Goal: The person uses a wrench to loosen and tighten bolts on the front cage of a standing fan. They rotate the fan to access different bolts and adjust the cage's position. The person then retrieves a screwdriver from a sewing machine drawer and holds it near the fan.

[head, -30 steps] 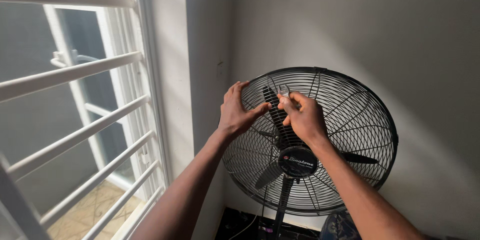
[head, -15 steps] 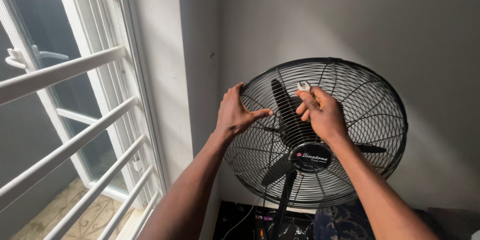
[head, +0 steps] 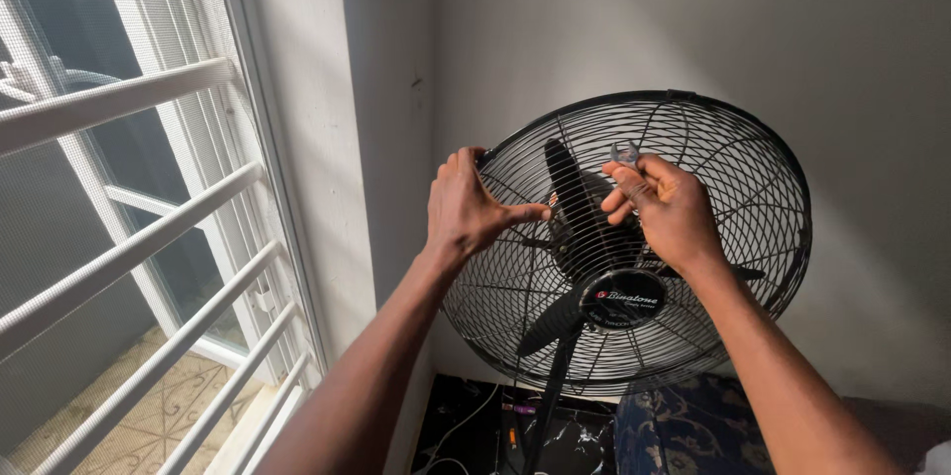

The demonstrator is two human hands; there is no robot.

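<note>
Both hands on a black fan [head: 634, 237]

Left hand [head: 466, 208] grips the wire guard [head: 733, 168] edge; right hand [head: 669, 208] pinches a small metal clip [head: 624, 152] against it.

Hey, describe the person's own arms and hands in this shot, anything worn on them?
Both forearms are bare right down to the frame's lower edge: no sleeves, watch, bracelet or gloves show. The left hand and right hand are bare too, with no rings visible on the fingers that show. Fingernails look short and unpainted. Nothing is strapped or taped to either arm.
</note>
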